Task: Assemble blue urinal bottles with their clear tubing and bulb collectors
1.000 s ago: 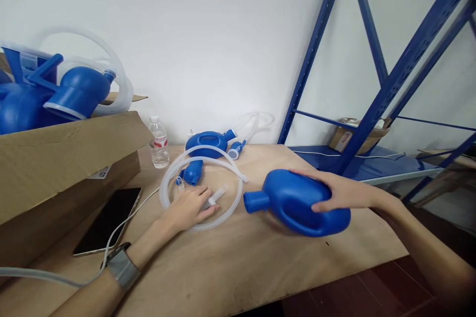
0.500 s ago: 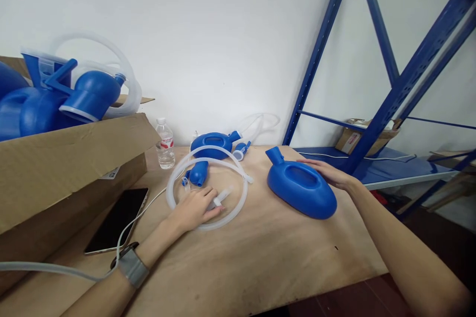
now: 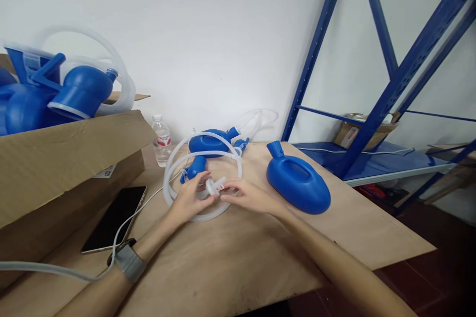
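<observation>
From the head camera, a bare wooden tabletop (image 3: 230, 262) with a pale, faintly marked grain runs up to a plain white wall (image 3: 208, 34). Near its middle, the left hand (image 3: 191, 200) has its thumb and fingers partly closed around a white plastic fitting (image 3: 211, 187), while the right hand (image 3: 249, 195) has its fingertips at the fitting's stem; whether these pinch it or only touch it, I cannot tell. The fitting lies between the two hands, over a loop of translucent tubing (image 3: 168, 178). Inside the loop is a small blue spouted cup (image 3: 197, 166), with a blue handled bottle (image 3: 203, 146) behind, close to the wall. Another blue jug (image 3: 297, 185) rests on the wood to the right, its neck pointing toward the wall. On the left stand a cardboard box (image 3: 74, 153) full of blue parts and tubing, a dark-screened tablet (image 3: 113, 218) beside it, a white cable (image 3: 121, 230) and a clear water bottle (image 3: 162, 143). Beyond the right edge rises blue metal shelving (image 3: 314, 49), its lower shelf bearing a small carton (image 3: 345, 133), above dark red floor tiles (image 3: 403, 282).
</observation>
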Motion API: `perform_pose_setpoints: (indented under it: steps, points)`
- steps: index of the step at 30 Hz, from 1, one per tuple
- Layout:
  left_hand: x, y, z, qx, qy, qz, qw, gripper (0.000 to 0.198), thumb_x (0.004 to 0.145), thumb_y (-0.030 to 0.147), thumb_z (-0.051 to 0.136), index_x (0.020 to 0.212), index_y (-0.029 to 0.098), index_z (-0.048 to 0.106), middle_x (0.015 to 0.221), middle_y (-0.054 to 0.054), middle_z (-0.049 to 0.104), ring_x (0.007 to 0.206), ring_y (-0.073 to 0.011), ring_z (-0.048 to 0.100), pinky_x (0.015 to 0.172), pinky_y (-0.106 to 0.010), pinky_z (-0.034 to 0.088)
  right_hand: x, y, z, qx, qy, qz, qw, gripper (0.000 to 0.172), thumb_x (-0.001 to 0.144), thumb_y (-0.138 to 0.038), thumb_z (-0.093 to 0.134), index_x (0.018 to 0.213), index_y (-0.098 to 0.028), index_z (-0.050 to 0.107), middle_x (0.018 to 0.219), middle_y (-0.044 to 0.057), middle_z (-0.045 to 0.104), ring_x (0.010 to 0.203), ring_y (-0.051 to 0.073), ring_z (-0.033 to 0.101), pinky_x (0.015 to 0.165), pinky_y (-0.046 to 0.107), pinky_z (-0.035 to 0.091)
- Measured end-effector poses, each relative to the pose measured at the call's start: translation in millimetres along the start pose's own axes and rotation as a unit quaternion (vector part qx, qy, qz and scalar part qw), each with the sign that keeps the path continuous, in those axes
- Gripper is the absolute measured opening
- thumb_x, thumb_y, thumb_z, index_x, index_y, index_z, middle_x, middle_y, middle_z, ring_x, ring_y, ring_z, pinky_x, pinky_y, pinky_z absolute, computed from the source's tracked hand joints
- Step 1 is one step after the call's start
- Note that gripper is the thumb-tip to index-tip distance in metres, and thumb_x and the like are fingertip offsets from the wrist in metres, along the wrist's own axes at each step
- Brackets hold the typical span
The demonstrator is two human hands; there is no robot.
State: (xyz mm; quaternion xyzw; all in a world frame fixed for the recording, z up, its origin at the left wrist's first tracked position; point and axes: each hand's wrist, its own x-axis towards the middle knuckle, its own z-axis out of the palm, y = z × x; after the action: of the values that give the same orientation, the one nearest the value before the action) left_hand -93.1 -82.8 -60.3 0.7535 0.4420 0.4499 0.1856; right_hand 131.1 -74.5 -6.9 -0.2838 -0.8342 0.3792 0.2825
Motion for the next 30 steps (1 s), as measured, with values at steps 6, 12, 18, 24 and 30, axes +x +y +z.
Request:
perform_pose_setpoints:
  steps: [6,12,18,24,30]
  points:
    - [-3,-7,1.7,0.090,0.019,0.040,0.995,0.053,0.085,0.040,0.069,0.132,0.020,0.055,0.130,-0.012,0.069,0.113,-0.0276,0.069,0.098,-0.043,0.056,7,34,40,0.117,0.089,0.016,0.989,0.028,0.090,-0.050,0.065,0.105,-0.028,0.076,0.114,0.004,0.070,0.111,0.025,0.064,0.100,0.042,0.049]
    - [-7,-12,7.4,0.128,0.008,0.074,0.989,0.053,0.091,0.044,0.065,0.137,0.022,0.054,0.132,-0.012,0.069,0.117,-0.0278,0.068,0.099,-0.042,0.055,2,41,47,0.150,0.124,0.048,0.980,0.023,0.081,-0.046,0.074,0.097,-0.029,0.074,0.109,0.003,0.071,0.109,0.027,0.063,0.103,0.046,0.046]
    - [-10,-14,9.1,0.127,-0.011,0.105,0.986,0.052,0.094,0.050,0.061,0.137,0.021,0.055,0.129,-0.012,0.070,0.114,-0.0273,0.070,0.097,-0.040,0.056,-1,46,46,0.149,0.106,0.075,0.980,0.026,0.079,-0.047,0.075,0.095,-0.026,0.069,0.105,0.003,0.068,0.107,0.026,0.062,0.099,0.042,0.046]
    - [-13,-11,9.3,0.120,-0.016,0.123,0.985,0.052,0.093,0.049,0.063,0.137,0.021,0.058,0.127,-0.011,0.071,0.113,-0.0275,0.070,0.095,-0.040,0.057,-3,45,45,0.112,0.076,0.088,0.987,0.017,0.087,-0.039,0.067,0.092,-0.023,0.066,0.109,0.003,0.061,0.116,0.024,0.053,0.106,0.040,0.038]
    - [-12,-13,13.1,0.084,0.010,0.082,0.993,0.054,0.092,0.051,0.064,0.136,0.021,0.058,0.129,-0.012,0.070,0.114,-0.0287,0.070,0.096,-0.044,0.058,-2,43,44,0.101,0.065,0.068,0.990,0.014,0.094,-0.037,0.059,0.097,-0.024,0.066,0.109,0.003,0.061,0.116,0.023,0.054,0.108,0.041,0.038]
